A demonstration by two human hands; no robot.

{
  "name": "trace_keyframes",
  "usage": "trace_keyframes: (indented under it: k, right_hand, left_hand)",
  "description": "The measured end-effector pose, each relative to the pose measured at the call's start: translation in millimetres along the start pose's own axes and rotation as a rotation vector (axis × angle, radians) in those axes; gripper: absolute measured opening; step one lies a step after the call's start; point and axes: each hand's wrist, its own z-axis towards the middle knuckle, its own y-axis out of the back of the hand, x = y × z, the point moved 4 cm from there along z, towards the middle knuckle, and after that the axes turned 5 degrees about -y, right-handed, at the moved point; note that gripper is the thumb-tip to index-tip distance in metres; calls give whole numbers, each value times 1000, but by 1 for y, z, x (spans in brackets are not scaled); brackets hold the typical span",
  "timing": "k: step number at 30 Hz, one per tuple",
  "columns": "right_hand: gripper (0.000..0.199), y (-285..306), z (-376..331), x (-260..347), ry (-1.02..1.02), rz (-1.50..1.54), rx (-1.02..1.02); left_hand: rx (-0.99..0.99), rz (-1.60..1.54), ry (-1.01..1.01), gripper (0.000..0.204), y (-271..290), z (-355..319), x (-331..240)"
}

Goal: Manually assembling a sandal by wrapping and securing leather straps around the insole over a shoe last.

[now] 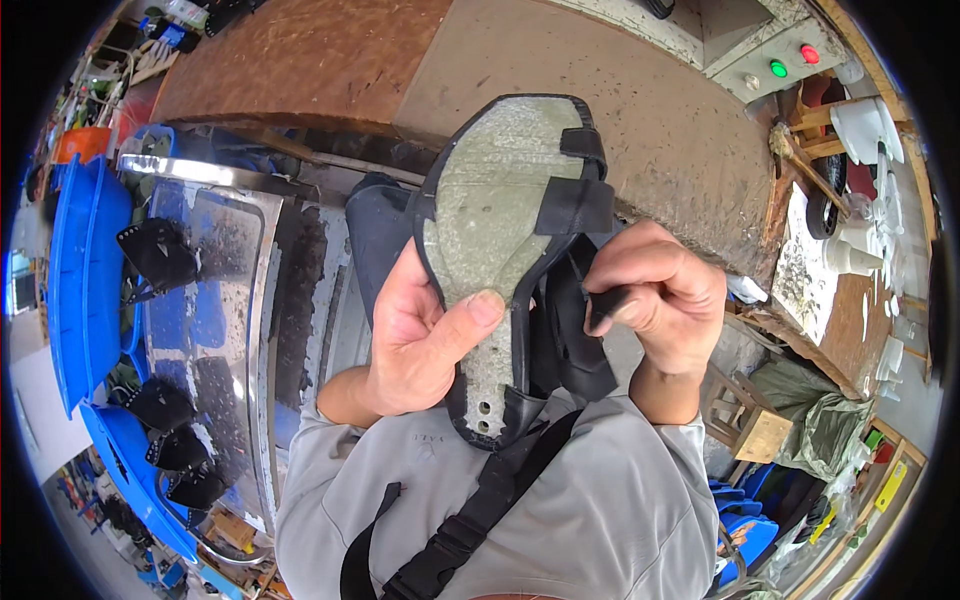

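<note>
An unfinished sandal (492,185) is held up in front of my chest, its grey-green underside facing me and its black edge showing all round. My left hand (420,335) is closed around its narrow middle, the thumb pressed on the underside. Black strap ends (575,207) lie folded over the right side of the front part. My right hand (665,290) is closed beside the sandal, thumb and fingers pinching a black strap (605,306). More black strap material (578,360) hangs below that hand. Two small holes show at the heel end.
A brown workbench (510,75) stretches across the far side. To the left, a metal-framed table (265,290) carries several black pieces (165,262) along its outer side, near blue bins (90,280). A panel with red and green buttons (779,68) sits far right, with a wooden stool (762,434) nearer.
</note>
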Motion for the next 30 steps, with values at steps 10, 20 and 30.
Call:
trace_keyframes:
  k: [10, 20, 30]
  right_hand:
    - [14, -17, 2, 21, 22, -509, 52]
    - [44, -14, -9, 9, -198, -225, -34]
    - [50, -15, -5, 14, -136, -368, -25]
  left_hand:
    - [76, 179, -133, 42, -6, -1, 2]
    - [76, 191, -139, 44, -8, -4, 2]
    - [31, 152, -28, 46, -7, -11, 6]
